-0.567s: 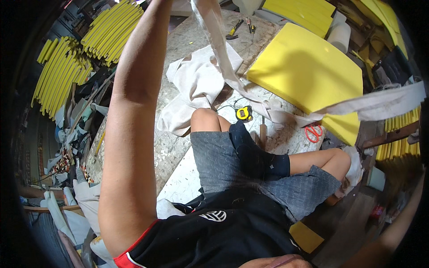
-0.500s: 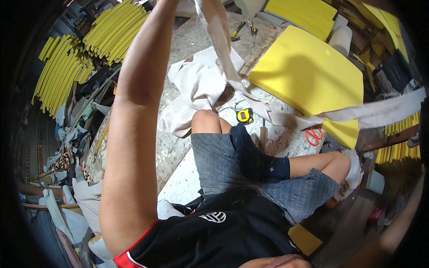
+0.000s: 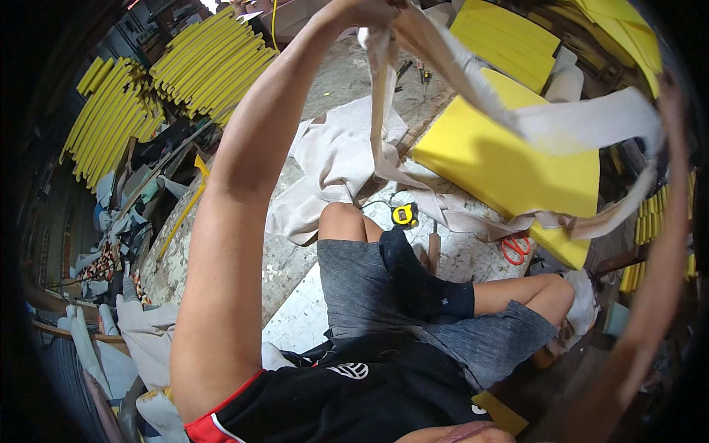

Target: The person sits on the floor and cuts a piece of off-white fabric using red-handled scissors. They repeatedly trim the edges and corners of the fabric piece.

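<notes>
I sit cross-legged on a worn work surface (image 3: 295, 258). My left hand (image 3: 363, 10) is raised at the top of the view, shut on one end of a long off-white fabric strip (image 3: 473, 81). The strip stretches right to my right hand (image 3: 667, 92), blurred at the right edge, which grips its other end. More of the strip hangs down from my left hand and trails over a yellow foam pad (image 3: 509, 162) toward my knees. A crumpled pile of the same fabric (image 3: 332, 162) lies in front of my left knee.
A yellow tape measure (image 3: 404, 215) and orange-handled scissors (image 3: 515, 247) lie near my legs. Stacks of yellow foam strips (image 3: 185, 66) stand at the left, more yellow pads (image 3: 509, 37) at the back. Pale work gloves (image 3: 88, 347) and clutter sit at lower left.
My right hand has lifted its end of the strip higher and into view. The strip now spans across the upper right instead of running low to the right edge.
</notes>
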The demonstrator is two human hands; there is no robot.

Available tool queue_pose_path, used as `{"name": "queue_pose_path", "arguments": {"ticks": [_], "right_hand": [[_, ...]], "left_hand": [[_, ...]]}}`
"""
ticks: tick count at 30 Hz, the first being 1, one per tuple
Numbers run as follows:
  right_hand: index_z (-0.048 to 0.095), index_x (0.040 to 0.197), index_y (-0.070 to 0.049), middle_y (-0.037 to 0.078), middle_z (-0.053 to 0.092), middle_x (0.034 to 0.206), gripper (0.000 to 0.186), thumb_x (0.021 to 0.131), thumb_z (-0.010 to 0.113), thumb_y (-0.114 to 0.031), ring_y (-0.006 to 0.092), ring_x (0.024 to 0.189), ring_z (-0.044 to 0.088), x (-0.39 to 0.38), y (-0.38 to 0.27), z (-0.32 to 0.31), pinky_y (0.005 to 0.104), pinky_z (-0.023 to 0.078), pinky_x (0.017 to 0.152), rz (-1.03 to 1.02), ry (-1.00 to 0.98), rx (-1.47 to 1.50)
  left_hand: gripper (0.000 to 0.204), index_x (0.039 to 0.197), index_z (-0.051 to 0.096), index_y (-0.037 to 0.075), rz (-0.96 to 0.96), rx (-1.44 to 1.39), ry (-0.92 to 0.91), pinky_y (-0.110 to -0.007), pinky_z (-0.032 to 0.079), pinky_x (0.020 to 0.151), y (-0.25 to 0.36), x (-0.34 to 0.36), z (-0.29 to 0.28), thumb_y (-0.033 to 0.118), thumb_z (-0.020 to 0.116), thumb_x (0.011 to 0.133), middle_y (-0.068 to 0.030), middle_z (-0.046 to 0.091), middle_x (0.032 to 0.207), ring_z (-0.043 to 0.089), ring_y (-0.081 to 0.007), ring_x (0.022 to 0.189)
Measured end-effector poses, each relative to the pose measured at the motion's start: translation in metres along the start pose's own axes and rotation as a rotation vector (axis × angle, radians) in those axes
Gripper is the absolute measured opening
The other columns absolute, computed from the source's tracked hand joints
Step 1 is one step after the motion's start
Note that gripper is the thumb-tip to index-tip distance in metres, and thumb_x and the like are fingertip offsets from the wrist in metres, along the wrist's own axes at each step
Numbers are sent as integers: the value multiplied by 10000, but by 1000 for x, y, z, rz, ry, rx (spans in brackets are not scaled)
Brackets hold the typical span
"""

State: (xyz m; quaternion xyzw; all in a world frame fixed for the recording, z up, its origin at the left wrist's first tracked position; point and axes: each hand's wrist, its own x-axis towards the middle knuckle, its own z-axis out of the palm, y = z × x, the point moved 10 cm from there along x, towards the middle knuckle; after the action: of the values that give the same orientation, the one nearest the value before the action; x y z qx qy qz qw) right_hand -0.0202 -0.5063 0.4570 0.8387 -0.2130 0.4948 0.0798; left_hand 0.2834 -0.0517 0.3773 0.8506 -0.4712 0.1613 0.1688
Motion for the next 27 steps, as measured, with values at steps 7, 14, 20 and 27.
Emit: {"name": "queue_pose_path", "arguments": {"ticks": [7,14,20,27], "right_hand": [[589,1187,20,104,641,1103,424,892,718,-255,156,1003,607,-250,-342,68,294,490,915,169,-479,1095],[634,1027,18,68,679,901,218,911,647,-166,122,815,612,-329,-311,113,273,480,758,549,-531,1467],[597,1064,-9,19,644,934,161,958,557,-124,80,792,582,-395,-276,108,228,467,724,881,-617,1728],[629,993,-43,118,626,887,165,870,666,-148,203,790,622,-459,-317,53,317,495,719,163,-797,1054]], "left_hand": [[242,874,722,26,203,75,-409,-379,516,603,78,-3,103,162,590,724,-163,669,702,641,-275,612],[355,1176,667,12,-2,-534,-633,-298,549,677,98,-55,168,198,617,878,-106,699,901,666,-167,773],[525,1143,627,-49,-507,-1024,-231,-311,547,659,49,-178,251,439,537,974,-144,687,908,663,-186,750],[522,1265,527,-16,-876,-1945,-301,-383,496,910,123,-277,335,431,496,999,-131,636,1151,615,-219,1049]]}}
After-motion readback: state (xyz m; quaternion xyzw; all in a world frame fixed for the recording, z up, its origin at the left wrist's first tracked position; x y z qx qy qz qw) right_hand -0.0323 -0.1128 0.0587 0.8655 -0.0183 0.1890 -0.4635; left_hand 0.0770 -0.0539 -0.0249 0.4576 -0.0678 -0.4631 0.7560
